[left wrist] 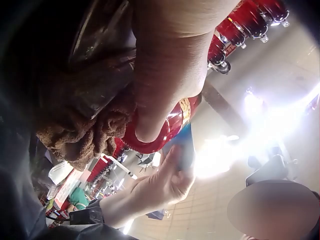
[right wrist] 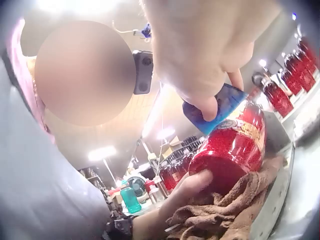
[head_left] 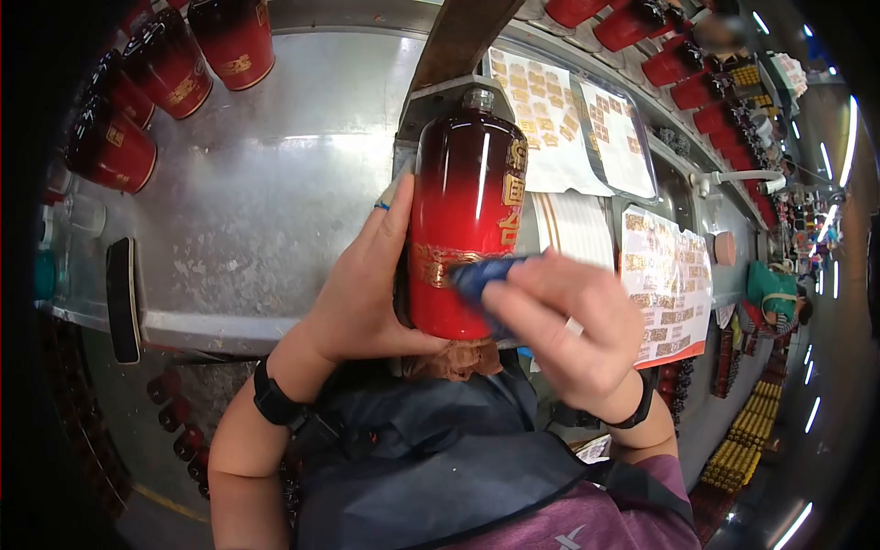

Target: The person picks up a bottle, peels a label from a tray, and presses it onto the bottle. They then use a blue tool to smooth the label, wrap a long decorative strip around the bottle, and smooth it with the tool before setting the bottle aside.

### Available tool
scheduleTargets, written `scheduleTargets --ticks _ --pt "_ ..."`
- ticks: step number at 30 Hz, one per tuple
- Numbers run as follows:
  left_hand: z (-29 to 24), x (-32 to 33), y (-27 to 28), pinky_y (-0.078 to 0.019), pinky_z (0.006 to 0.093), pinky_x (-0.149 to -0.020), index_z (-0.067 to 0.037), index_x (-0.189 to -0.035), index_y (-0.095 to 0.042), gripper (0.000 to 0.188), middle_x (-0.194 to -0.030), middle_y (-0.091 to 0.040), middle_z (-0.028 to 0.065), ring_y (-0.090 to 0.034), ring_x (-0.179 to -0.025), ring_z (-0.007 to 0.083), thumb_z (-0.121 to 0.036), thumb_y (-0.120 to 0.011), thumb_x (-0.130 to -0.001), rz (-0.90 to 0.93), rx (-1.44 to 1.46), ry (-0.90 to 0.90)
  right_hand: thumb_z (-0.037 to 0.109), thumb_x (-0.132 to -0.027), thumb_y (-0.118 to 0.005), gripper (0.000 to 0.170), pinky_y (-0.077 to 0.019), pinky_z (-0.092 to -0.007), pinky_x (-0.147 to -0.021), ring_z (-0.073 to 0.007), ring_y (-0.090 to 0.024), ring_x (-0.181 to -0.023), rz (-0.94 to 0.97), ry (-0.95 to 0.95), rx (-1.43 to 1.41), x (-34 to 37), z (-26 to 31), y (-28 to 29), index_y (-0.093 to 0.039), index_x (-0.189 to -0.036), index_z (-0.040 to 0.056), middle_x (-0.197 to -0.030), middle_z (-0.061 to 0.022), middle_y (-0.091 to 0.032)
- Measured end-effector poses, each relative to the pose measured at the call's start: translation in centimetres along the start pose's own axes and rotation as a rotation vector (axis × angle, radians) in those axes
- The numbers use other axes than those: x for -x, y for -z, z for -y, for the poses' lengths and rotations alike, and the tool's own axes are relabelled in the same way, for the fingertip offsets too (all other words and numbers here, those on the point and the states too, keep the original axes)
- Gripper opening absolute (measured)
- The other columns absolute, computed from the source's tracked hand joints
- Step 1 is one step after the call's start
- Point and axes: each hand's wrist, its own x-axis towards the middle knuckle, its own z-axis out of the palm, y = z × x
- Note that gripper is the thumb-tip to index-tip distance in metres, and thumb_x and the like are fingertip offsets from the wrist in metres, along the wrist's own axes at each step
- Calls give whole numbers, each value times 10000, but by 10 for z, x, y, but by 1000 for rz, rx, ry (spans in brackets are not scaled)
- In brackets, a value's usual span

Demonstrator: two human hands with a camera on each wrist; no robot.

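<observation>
A glossy red bottle, dark toward its neck and with gold lettering and a gold band, lies with its neck pointing away from me. My left hand grips it from the left, thumb at the base and fingers along the side. Between fingers and thumb, my right hand pinches a flat blue scraper. Its edge is at the gold band near the bottle's base, blurred in the head view. Under the base end is a crumpled brown cloth.
Sheets of gold decals lie to the right, with another printed sheet nearer me. More red bottles stand at the far left and along the right. A dark oblong block sits at the metal table's left edge.
</observation>
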Motion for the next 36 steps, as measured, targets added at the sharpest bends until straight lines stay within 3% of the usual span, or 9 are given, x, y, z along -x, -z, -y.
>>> scheduleTargets --ticks 6,12,14,18,21,24,26,29,36 --pt "-1 0 1 -473 431 -976 57 -1540 -101 1396 -1336 -494 246 -551 -1147 412 -341 -940 -498 3 10 35 130 -565 -693 395 -585 -333 -717 -213 -658 -816 2 38 26 -6 -2 -2 -747 -952 77 -900 -65 -665" --pt "1 -1 -1 -462 439 -1006 59 -1535 -139 1380 -1398 -458 266 -524 -1202 435 -344 -940 -486 -51 -19 -21 124 -595 -695 335 -591 -325 -738 -202 -650 -818 -9 109 116 -10 8 -7 -743 -922 74 -913 -56 -660" --pt "5 2 -5 -353 450 -1111 43 -1545 -143 1338 -1507 -377 245 -425 -1352 409 -342 -932 -536 -47 18 11 128 -622 -706 343 -587 -327 -753 -208 -648 -854 73 160 60 -8 17 -5 -735 -958 65 -950 -63 -658" --pt "-2 4 4 -348 442 -1119 42 -1544 -153 1317 -1509 -377 251 -430 -1353 406 -342 -929 -551 20 66 99 98 -655 -699 339 -597 -335 -826 -205 -650 -892 133 -8 47 -12 9 8 -739 -991 83 -966 -59 -668" --pt "1 1 5 -433 428 -1055 60 -1534 -141 1306 -1410 -449 272 -506 -1255 417 -318 -915 -552 25 40 59 110 -665 -697 310 -601 -327 -834 -212 -653 -884 118 158 -78 0 19 -2 -744 -970 88 -957 -61 -670" --pt "6 3 1 -393 440 -1098 63 -1532 -140 1280 -1423 -441 267 -474 -1296 414 -318 -906 -579 16 75 33 120 -656 -716 327 -611 -341 -817 -231 -665 -879 127 42 -117 3 11 14 -757 -979 87 -956 -65 -681" --pt "6 2 0 -301 476 -1167 59 -1519 -185 1224 -1439 -430 257 -420 -1352 410 -331 -895 -601 96 58 76 108 -645 -731 370 -616 -365 -791 -247 -679 -877 62 -82 -112 9 4 16 -765 -1013 89 -956 -77 -688" --pt "4 -8 -1 -216 511 -1204 47 -1497 -245 1171 -1452 -424 244 -377 -1386 410 -358 -891 -608 128 87 35 111 -646 -729 372 -616 -368 -788 -250 -683 -872 53 -116 -102 13 3 13 -766 -1015 93 -954 -79 -684" --pt "3 -10 -2 -213 531 -1202 23 -1483 -288 1140 -1450 -436 227 -389 -1376 414 -381 -895 -606 113 67 20 111 -625 -712 389 -614 -374 -788 -241 -661 -903 46 -64 -1 9 3 6 -762 -1011 96 -971 -78 -669"
